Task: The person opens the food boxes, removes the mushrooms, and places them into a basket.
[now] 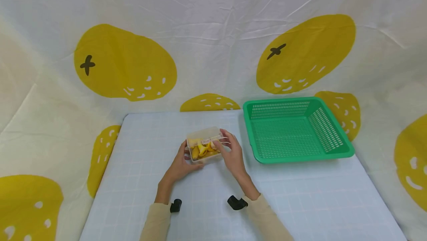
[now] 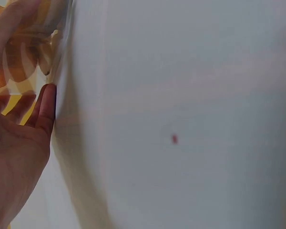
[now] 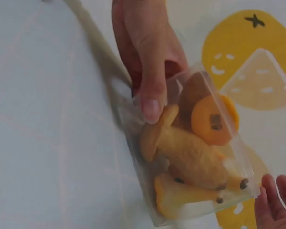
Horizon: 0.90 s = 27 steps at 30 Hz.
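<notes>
- The clear box (image 1: 211, 157), the thing of the present work, is near the middle of the head frame, above the table (image 1: 133, 181); I cannot tell if its base is fully resting there.
- What is done, by my judgement: the box is loaded. Yellow-brown mushroom-shaped pieces (image 3: 190, 155) and an orange round piece (image 3: 210, 120) lie inside, and all such pieces that I can see are within its walls.
- What is left: the lid (image 1: 205, 132) leans up at the far side of the box and does not cover the contents. So I judge the work as halfway, with the lid unsettled. One moment cannot show whether it is being raised or lowered.
- The left hand (image 1: 181, 167) grips the left corner of the box, its thumb along the near side and its fingers against the left wall.
- The right hand (image 1: 233, 155) pinches the right side of the box, the thumb toward the contents and the fingers beyond the wall, near the lid's edge.
- The green basket (image 1: 300, 159) stands at the right of the head frame, well apart from both hands and not touched.
</notes>
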Each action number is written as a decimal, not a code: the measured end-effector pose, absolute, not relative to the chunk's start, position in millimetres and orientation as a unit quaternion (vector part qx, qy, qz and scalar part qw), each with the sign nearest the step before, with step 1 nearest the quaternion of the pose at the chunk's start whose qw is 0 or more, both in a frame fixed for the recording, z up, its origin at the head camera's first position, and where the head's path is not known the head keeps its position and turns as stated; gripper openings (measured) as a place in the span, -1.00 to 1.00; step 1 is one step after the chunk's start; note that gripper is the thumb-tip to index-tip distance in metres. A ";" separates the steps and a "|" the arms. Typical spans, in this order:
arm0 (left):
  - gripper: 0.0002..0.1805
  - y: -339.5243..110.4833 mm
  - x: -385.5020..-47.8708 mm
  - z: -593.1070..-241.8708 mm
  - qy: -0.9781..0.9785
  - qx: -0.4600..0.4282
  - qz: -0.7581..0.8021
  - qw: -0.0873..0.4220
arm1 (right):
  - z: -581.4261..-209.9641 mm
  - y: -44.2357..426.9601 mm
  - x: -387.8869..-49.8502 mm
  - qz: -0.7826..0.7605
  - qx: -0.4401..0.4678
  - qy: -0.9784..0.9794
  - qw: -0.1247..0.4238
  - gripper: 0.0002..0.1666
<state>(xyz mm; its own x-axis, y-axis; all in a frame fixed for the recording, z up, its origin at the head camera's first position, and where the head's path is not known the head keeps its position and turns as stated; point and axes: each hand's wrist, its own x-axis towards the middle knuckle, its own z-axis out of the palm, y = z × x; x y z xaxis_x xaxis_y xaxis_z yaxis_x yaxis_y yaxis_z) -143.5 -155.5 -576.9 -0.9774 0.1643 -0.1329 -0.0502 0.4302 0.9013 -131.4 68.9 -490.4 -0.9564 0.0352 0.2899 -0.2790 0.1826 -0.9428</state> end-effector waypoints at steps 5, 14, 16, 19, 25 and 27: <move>0.31 -154.3 -142.5 -578.3 0.843 0.030 0.529 0.096 | -493.7 75.1 -141.3 0.631 0.095 -0.762 0.112 -0.53; 0.23 -156.8 -140.8 -559.0 0.855 0.059 0.504 0.110 | -493.8 76.1 -144.4 0.623 0.102 -0.768 0.103 -0.55; 0.14 -158.0 -140.7 -551.1 0.855 0.056 0.503 0.111 | -494.0 75.8 -144.7 0.623 0.101 -0.770 0.099 -0.55; -0.02 -158.3 -140.4 -542.1 0.849 0.036 0.518 0.101 | -497.3 75.8 -146.6 0.625 0.099 -0.769 0.095 -0.54; -0.34 -152.7 -142.0 -538.0 0.821 0.003 0.571 0.011 | -525.7 76.9 -160.3 0.628 0.093 -0.766 0.099 -0.55; -0.41 -149.8 -143.1 -538.2 0.802 -0.015 0.597 -0.006 | -528.9 77.8 -162.8 0.628 0.092 -0.767 0.098 -0.55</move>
<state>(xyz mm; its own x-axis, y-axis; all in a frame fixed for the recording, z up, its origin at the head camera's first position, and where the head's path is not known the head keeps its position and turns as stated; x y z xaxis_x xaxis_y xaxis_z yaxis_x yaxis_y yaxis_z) -143.1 -149.8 -538.2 -0.9995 -0.0301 -0.0083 -0.0166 0.2865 0.9579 -162.8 77.8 -528.9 -0.9642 -0.0177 0.2647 -0.2630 0.1949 -0.9449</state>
